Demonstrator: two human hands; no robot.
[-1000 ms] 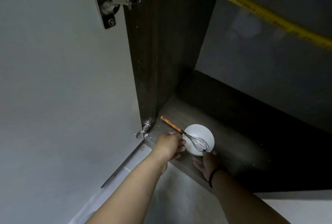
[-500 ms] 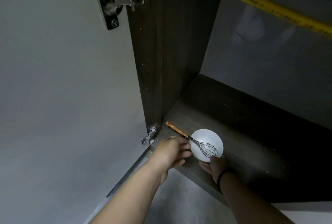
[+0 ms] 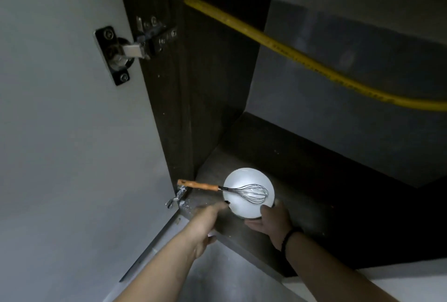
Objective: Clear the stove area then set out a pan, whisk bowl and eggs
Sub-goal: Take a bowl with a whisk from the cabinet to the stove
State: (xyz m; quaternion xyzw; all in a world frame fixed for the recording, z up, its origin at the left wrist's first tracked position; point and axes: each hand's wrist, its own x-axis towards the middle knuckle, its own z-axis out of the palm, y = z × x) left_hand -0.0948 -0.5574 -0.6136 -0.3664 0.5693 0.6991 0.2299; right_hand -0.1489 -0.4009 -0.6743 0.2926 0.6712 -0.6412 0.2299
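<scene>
A white bowl (image 3: 242, 180) sits at the front edge of a dark cabinet shelf (image 3: 302, 205). A wire whisk (image 3: 251, 192) lies across it, its wooden handle (image 3: 198, 185) sticking out to the left past the rim. My right hand (image 3: 268, 222) cups the bowl from below at its near right side. My left hand (image 3: 205, 222) reaches to the bowl's near left edge, fingers at the rim; how firmly it grips is hidden. No pan or eggs are in view.
The grey cabinet door (image 3: 60, 132) stands swung out on the left, with a metal hinge (image 3: 130, 52) near the top. A yellow hose (image 3: 302, 59) runs diagonally through the upper cabinet space. The cabinet's dark side wall (image 3: 174, 108) rises just left of the bowl.
The bowl has slid toward the shelf's front edge, and my right hand has come further under it. The whisk handle has swung to point left. The view has tilted up.
</scene>
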